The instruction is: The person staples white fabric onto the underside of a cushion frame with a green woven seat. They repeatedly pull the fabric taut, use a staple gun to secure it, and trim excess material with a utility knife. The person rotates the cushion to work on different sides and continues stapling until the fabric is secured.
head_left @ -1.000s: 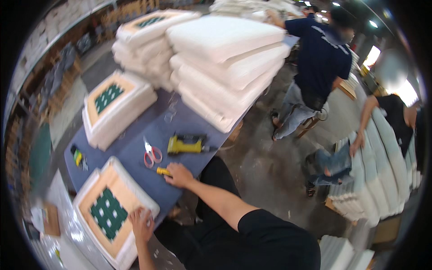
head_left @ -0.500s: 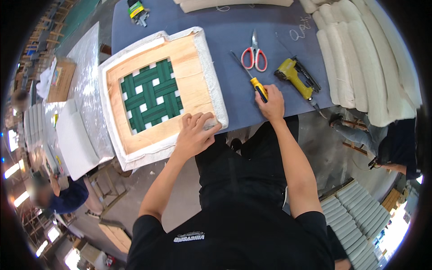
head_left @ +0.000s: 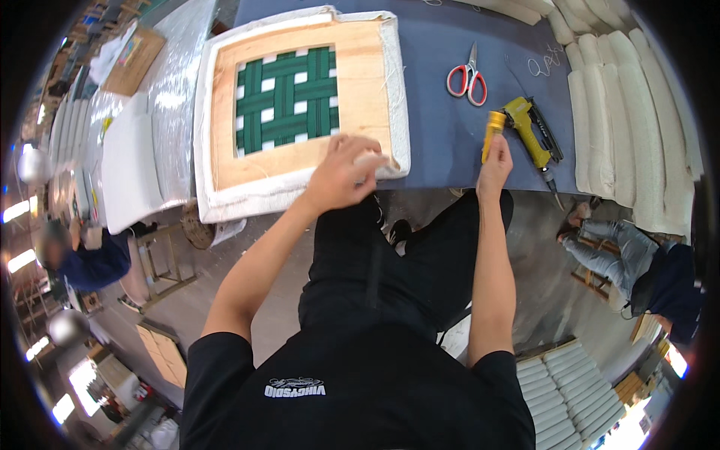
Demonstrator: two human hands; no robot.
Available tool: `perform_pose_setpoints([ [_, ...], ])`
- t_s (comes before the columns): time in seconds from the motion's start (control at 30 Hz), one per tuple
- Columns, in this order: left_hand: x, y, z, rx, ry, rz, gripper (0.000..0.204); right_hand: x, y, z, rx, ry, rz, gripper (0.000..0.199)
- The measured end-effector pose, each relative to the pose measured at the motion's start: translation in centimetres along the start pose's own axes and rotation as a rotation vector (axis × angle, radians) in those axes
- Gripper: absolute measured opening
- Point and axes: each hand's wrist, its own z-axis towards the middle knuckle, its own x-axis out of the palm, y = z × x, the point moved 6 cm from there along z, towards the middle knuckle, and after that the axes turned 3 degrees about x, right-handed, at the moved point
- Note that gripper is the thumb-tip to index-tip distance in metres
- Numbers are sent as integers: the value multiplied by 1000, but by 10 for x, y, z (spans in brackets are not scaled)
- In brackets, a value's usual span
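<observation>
Holds a yellow-handled screwdriver (head_left: 492, 138) up in the right hand (head_left: 495, 166), with fingers clamped around the handle, near red-handled scissors (head_left: 466, 76) at its eleven o'clock and a yellow staple gun (head_left: 530, 133) at its three o'clock. Has the left hand (head_left: 345, 172), with fingers bent, at the four o'clock corner of a padded, green-webbed seat (head_left: 287, 97) lying toward eleven o'clock on the blue-grey table (head_left: 442, 146); cannot tell whether pinching the white cover (head_left: 300, 189).
</observation>
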Motion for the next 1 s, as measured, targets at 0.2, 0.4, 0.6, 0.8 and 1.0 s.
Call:
perform_pose_setpoints([
  [0.2,-14,11,-41,-179,-149,181,35,89,75,-104,59,423,477,37],
  [0.4,-13,13,-40,-181,-197,221,34,121,168,-119,-271,638,66,25],
  [0.6,-1,13,-27,-198,-239,165,30,125,142,-130,-945,581,-660,27],
  [0.8,-6,20,-48,-253,-185,212,25,128,175,-125,-540,551,-38,29],
  [1.0,-2,16,-35,-254,-146,234,25,128,128,-116,-473,707,-562,27],
])
